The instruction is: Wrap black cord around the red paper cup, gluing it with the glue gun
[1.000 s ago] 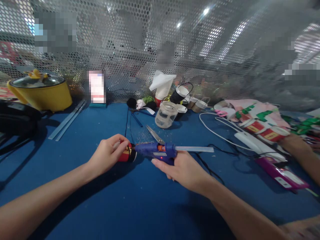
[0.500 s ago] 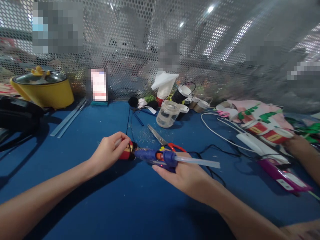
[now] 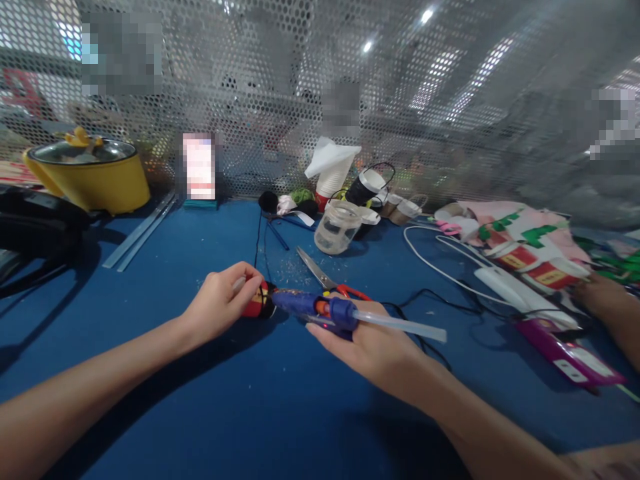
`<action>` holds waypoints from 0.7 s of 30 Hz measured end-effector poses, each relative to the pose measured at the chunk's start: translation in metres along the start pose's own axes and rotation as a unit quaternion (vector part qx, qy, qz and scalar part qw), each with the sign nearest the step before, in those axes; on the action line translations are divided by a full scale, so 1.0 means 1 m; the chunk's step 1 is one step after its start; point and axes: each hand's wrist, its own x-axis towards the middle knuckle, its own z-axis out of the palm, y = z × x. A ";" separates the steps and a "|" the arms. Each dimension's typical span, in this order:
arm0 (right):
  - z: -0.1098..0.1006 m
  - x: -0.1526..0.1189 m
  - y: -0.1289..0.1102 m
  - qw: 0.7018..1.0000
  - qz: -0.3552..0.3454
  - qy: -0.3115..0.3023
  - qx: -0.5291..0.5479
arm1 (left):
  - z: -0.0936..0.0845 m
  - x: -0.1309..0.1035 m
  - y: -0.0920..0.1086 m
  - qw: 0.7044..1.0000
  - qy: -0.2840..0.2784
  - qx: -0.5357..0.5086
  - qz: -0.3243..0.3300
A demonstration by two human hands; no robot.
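My left hand is closed on a red paper cup that lies on its side, with black cord around its dark end. A blue glue gun is in my right hand, its nozzle at the dark end of the cup. From the back of the gun sticks a clear glue stick. Scissors with red handles lie open just beyond the gun. Black cord runs from the cup back to a dark ball of yarn.
A clear jar and paper cups stand at the back. On the left are a yellow pot and glue sticks. Cables and a purple power strip lie right, near another person's hand.
The glue gun's nozzle has shifted slightly right along the cup's dark end. The view has tilted a little; both hands keep their hold.
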 end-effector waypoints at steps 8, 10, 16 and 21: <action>0.000 0.000 0.002 1.000 -0.004 0.009 -0.004 | 0.001 0.000 0.000 1.000 0.005 0.009 0.009; -0.001 -0.001 0.001 1.000 -0.004 -0.005 -0.002 | 0.001 0.000 0.000 1.000 0.002 0.011 0.010; -0.001 -0.002 0.001 1.000 -0.012 -0.003 -0.009 | 0.001 -0.001 0.001 1.000 0.005 0.013 0.008; -0.002 -0.002 -0.001 1.000 -0.008 -0.027 -0.008 | 0.001 -0.001 0.000 1.000 0.007 0.013 0.015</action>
